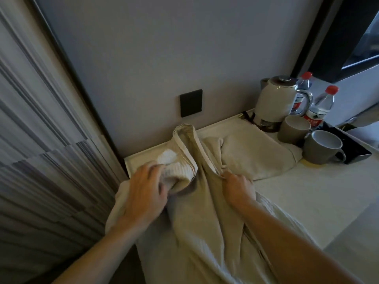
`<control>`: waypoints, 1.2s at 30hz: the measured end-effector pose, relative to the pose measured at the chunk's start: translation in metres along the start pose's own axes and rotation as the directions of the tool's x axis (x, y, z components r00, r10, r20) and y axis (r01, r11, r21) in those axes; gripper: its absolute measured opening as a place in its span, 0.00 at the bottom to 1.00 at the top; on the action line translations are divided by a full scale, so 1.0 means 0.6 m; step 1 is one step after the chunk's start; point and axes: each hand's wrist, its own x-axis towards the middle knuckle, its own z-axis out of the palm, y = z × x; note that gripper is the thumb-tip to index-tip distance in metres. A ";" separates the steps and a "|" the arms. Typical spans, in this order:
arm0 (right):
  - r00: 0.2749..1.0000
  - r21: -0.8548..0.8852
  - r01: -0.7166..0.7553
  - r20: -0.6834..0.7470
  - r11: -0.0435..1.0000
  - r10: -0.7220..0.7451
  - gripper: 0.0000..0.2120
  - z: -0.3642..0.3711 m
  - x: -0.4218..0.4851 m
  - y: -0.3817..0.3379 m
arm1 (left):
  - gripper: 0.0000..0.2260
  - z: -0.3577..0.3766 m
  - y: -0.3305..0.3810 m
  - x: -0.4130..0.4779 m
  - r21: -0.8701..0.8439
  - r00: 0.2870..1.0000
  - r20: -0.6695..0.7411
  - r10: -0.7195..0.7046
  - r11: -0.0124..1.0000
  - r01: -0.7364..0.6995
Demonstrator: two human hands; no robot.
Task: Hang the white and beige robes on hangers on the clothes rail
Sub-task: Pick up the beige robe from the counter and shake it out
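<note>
A beige robe (205,212) lies spread over a light countertop (307,191) and hangs off its front edge. Its collar stands up near the wall. A white ribbed robe (174,171) shows under the beige one, at the left and again at the lower right. My left hand (143,193) grips the bunched white and beige cloth at the left. My right hand (235,187) pinches the beige robe's front edge near the middle. No hanger or clothes rail is in view.
At the back right stand a white kettle (274,99), two red-capped water bottles (322,105) and two grey mugs (322,146) beside a black tray (352,148). A black wall socket (191,102) sits above the counter. A ribbed panel (41,140) fills the left.
</note>
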 end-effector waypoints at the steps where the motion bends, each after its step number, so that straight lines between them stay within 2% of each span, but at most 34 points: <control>1: 1.000 0.019 0.009 -0.023 1.000 -0.009 0.16 -0.001 -0.007 0.000 | 0.24 0.021 0.027 0.007 -0.019 0.996 0.084 -0.013 1.000 0.014; 3: 0.999 0.091 -0.008 -0.038 0.996 0.011 0.14 -0.009 -0.020 0.003 | 0.35 0.055 0.056 0.025 0.114 0.956 0.257 -0.142 0.987 0.116; 4: 0.999 0.154 -0.031 -0.022 0.988 0.034 0.14 -0.017 -0.028 0.006 | 0.34 0.072 0.057 0.030 0.190 0.929 0.320 -0.185 0.973 0.128; 5: 0.997 0.226 -0.067 -0.008 0.972 0.071 0.14 -0.027 -0.035 0.011 | 0.27 0.080 0.051 0.032 0.218 0.917 0.343 -0.202 0.967 0.132; 7: 0.991 0.365 -0.115 -0.018 0.924 0.130 0.14 -0.055 -0.049 0.026 | 0.11 0.067 0.035 0.028 0.079 0.929 0.290 -0.230 0.973 0.216; 8: 0.987 0.455 -0.123 -0.041 0.882 0.159 0.13 -0.071 -0.056 0.033 | 0.07 0.051 0.028 0.025 -0.059 0.932 0.253 -0.260 0.957 0.284; 9: 0.982 0.550 -0.120 -0.060 0.827 0.182 0.13 -0.089 -0.065 0.040 | 0.08 0.026 0.014 0.021 -0.213 0.916 0.230 -0.328 0.902 0.376; 10: 0.978 0.630 -0.114 -0.063 0.768 0.197 0.14 -0.108 -0.075 0.042 | 0.10 -0.006 0.001 0.016 -0.380 0.873 0.237 -0.427 0.786 0.488; 12: 0.979 0.720 -0.093 -0.058 0.687 0.193 0.15 -0.150 -0.102 0.043 | 0.12 -0.087 -0.028 0.006 -0.654 0.723 0.359 -0.590 0.394 0.646; 13: 0.982 0.731 -0.084 -0.054 0.677 0.181 0.15 -0.171 -0.116 0.043 | 0.13 -0.133 -0.042 -0.006 -0.724 0.668 0.414 -0.618 0.221 0.653; 14: 0.984 0.735 -0.075 -0.056 0.674 0.170 0.15 -0.197 -0.135 0.038 | 0.13 -0.185 -0.063 -0.023 -0.762 0.650 0.426 -0.629 0.137 0.632; 15: 0.982 0.734 -0.074 -0.063 0.675 0.176 0.15 -0.221 -0.150 0.036 | 0.14 -0.232 -0.075 -0.041 -0.786 0.667 0.425 -0.612 0.117 0.607; 16: 0.978 0.737 -0.070 -0.081 0.672 0.191 0.15 -0.244 -0.162 0.036 | 0.15 -0.275 -0.087 -0.056 -0.799 0.711 0.403 -0.576 0.157 0.581; 17: 0.974 0.737 -0.067 -0.097 0.672 0.204 0.15 -0.268 -0.177 0.030 | 0.16 -0.320 -0.096 -0.079 -0.791 0.768 0.363 -0.527 0.262 0.553; 19: 0.973 0.732 -0.060 -0.109 0.679 0.205 0.19 -0.312 -0.203 0.014 | 0.11 -0.394 -0.105 -0.122 -0.594 0.911 0.221 -0.347 0.693 0.408; 20: 0.974 0.736 -0.041 -0.121 0.675 0.191 0.21 -0.332 -0.217 0.002 | 0.06 -0.429 -0.105 -0.142 -0.457 0.944 0.165 -0.286 0.826 0.330; 21: 0.976 0.739 -0.021 -0.132 0.673 0.176 0.21 -0.351 -0.235 -0.012 | 0.03 -0.462 -0.111 -0.159 -0.378 0.956 0.130 -0.263 0.878 0.293; 22: 0.979 0.741 0.014 -0.148 0.671 0.144 0.21 -0.370 -0.260 -0.031 | 0.02 -0.501 -0.119 -0.186 -0.361 0.959 0.096 -0.265 0.889 0.282; 26: 0.984 0.799 0.104 -0.171 0.593 0.058 0.17 -0.438 -0.364 -0.109 | 0.09 -0.636 -0.139 -0.265 -0.475 0.910 -0.017 -0.414 0.804 0.357; 29: 0.970 0.789 0.206 -0.243 0.579 -0.014 0.12 -0.474 -0.462 -0.188 | 0.10 -0.731 -0.130 -0.329 -0.621 0.844 -0.065 -0.532 0.684 0.382; 30: 0.955 0.771 0.261 -0.295 0.581 -0.036 0.11 -0.484 -0.488 -0.212 | 0.10 -0.751 -0.131 -0.339 -0.668 0.826 -0.054 -0.561 0.635 0.387; 33: 0.885 0.643 0.438 -0.429 0.628 -0.179 0.13 -0.500 -0.601 -0.292 | 0.13 -0.845 -0.131 -0.416 -0.776 0.791 0.044 -0.610 0.477 0.411; 36: 0.832 0.489 0.550 -0.385 0.677 -0.398 0.12 -0.510 -0.706 -0.351 | 0.11 -0.921 -0.129 -0.478 -0.892 0.808 0.190 -0.557 0.246 0.380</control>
